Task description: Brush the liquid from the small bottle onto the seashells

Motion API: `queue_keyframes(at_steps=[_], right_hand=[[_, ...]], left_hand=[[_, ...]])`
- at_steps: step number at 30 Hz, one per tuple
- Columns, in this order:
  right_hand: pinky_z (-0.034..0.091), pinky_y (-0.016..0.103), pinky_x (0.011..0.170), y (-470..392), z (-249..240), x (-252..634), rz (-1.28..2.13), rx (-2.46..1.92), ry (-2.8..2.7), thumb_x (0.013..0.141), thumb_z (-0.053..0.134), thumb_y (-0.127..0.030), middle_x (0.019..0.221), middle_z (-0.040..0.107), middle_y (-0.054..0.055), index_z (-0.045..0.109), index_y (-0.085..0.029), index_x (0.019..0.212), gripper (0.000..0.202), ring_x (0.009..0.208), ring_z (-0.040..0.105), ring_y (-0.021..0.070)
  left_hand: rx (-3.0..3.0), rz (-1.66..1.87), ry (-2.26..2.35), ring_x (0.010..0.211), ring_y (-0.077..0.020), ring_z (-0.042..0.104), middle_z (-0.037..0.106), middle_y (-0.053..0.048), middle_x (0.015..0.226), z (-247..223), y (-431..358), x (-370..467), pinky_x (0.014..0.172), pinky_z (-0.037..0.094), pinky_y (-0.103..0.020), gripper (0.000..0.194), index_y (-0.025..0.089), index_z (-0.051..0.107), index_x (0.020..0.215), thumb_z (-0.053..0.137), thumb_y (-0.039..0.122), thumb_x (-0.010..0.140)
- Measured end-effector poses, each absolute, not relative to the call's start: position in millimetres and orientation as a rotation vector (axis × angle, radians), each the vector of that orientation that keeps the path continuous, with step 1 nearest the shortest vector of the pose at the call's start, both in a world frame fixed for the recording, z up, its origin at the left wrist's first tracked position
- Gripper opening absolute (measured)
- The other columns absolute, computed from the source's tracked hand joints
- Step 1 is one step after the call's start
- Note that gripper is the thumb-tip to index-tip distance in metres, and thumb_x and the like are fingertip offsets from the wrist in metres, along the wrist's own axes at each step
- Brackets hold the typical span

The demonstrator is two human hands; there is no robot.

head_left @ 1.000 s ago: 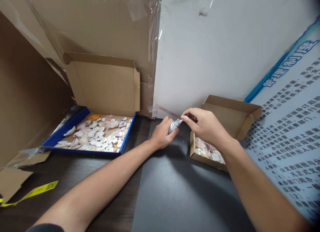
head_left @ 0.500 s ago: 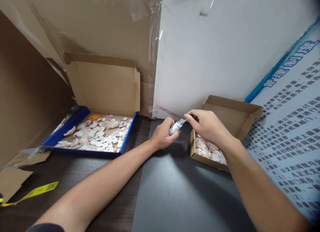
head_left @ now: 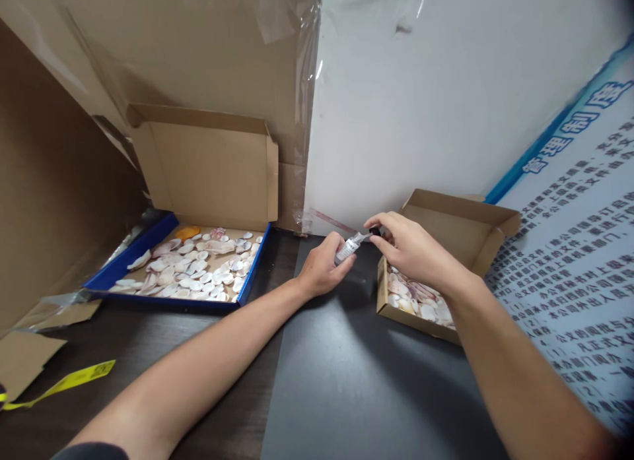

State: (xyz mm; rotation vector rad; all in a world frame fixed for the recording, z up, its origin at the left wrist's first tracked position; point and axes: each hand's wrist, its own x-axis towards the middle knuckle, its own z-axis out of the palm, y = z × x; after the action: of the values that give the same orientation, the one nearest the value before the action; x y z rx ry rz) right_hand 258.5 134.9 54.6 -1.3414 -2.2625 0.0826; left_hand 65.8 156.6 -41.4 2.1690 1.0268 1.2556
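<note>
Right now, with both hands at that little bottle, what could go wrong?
The small bottle leans in the left hand; if its tip is open, which I can't tell, its contents might drip onto the dark grey surface. The little black piece in the fingers of the right hand could slip and perhaps land among the shells in the nearby cardboard box.

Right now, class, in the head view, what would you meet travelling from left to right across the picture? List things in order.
Yellow strip → blue-sided box of shells → left hand → small bottle → black cap → right hand → lettered poster.
</note>
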Motion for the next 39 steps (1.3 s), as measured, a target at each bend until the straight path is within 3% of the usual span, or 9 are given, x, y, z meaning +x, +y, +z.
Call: queue_keyframes(at_steps=[6,17,30,39], right_hand=[[0.050,0.031,0.077,128.4,60.8,251.0,0.173,-1.199,-2.215,0.090,0.056,-0.017,0.101,0.066,0.006,0.066,-0.020,0.102,0.016,0.083,0.062,0.0174],[0.052,0.034,0.081,130.7,61.9,255.3,-0.018,-1.228,-2.210,0.095,0.052,-0.023,0.103,0.069,0.008,0.067,-0.017,0.113,0.024,0.087,0.065,0.0203],[0.052,0.037,0.078,129.3,68.8,261.2,-0.041,-1.264,-2.199,0.096,0.050,-0.029,0.105,0.070,0.010,0.068,-0.017,0.114,0.028,0.086,0.065,0.0218],[0.048,0.030,0.066,124.4,72.8,258.4,0.047,-1.281,-2.172,0.091,0.060,-0.032,0.082,0.069,0.004,0.070,-0.019,0.097,0.017,0.069,0.060,0.0155]], left_hand=[[2.136,1.275,1.059,0.063,-0.0107,0.038,0.042,0.005,0.074,-42.6,157.0,69.1,0.062,0.030,-0.024,0.023,0.022,0.036,0.084,0.057,0.031,0.084],[2.232,1.261,0.979,0.073,-0.0136,0.046,0.050,0.002,0.083,-42.2,159.2,67.9,0.069,0.037,-0.025,0.018,0.021,0.049,0.098,0.054,0.021,0.081],[2.164,1.142,1.169,0.066,-0.0126,0.041,0.046,0.004,0.073,-45.3,168.4,66.0,0.062,0.031,-0.025,0.008,0.020,0.043,0.080,0.046,0.013,0.077],[2.149,1.013,1.401,0.067,-0.0155,0.046,0.053,0.000,0.075,-46.5,180.2,59.1,0.060,0.029,-0.026,0.005,0.020,0.046,0.077,0.049,0.016,0.078]])
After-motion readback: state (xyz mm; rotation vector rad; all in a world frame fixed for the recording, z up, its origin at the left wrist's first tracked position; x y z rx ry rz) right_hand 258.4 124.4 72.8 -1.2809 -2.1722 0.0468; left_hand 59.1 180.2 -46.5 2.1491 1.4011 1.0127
